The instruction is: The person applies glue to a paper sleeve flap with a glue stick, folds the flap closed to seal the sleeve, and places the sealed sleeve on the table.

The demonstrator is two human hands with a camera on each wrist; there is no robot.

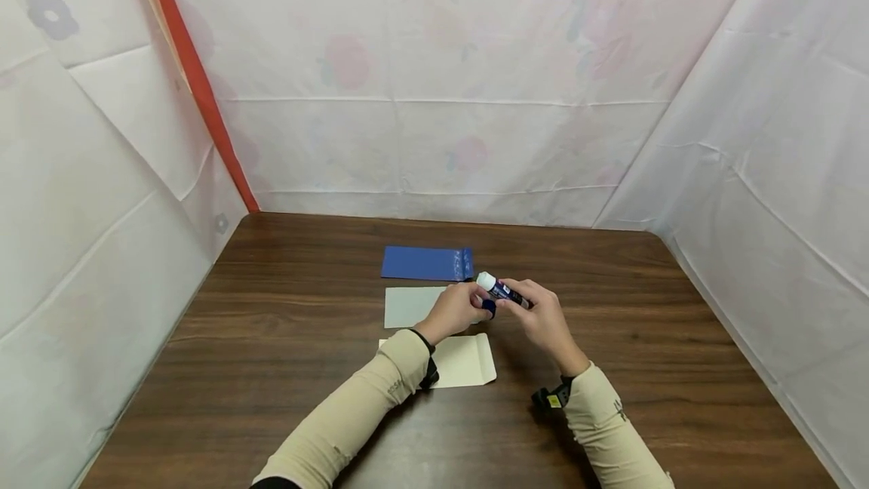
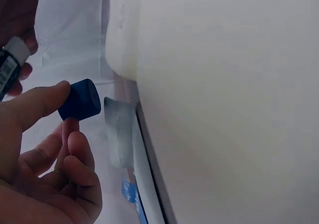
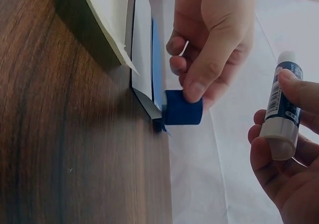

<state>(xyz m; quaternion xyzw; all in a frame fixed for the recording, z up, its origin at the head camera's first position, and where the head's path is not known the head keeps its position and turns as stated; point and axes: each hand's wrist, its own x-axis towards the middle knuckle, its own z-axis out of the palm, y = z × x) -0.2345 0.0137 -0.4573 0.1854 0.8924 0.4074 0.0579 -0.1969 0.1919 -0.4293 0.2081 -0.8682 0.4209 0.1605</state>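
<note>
My right hand (image 1: 543,319) grips a glue stick (image 1: 501,290) with a dark blue label and a white end, tilted above the table. Between thumb and fingers my left hand (image 1: 451,313) pinches a round blue cap (image 2: 79,99), separate from the glue stick. Below the hands lie three envelopes in a column. The blue envelope (image 1: 417,263) is farthest, with whitish smears by its flap at the right end. A pale grey envelope (image 1: 406,308) sits in the middle, partly hidden by the left hand. Nearest is a cream envelope (image 1: 465,361), its flap opened out to the right and its left part under the left wrist.
The dark wood table (image 1: 271,368) has rounded far corners. White patterned sheets (image 1: 434,81) hang behind it and along both sides. A red strip (image 1: 197,81) runs down the back left corner. Each wrist wears a black strap with a device, such as the right camera (image 1: 551,398).
</note>
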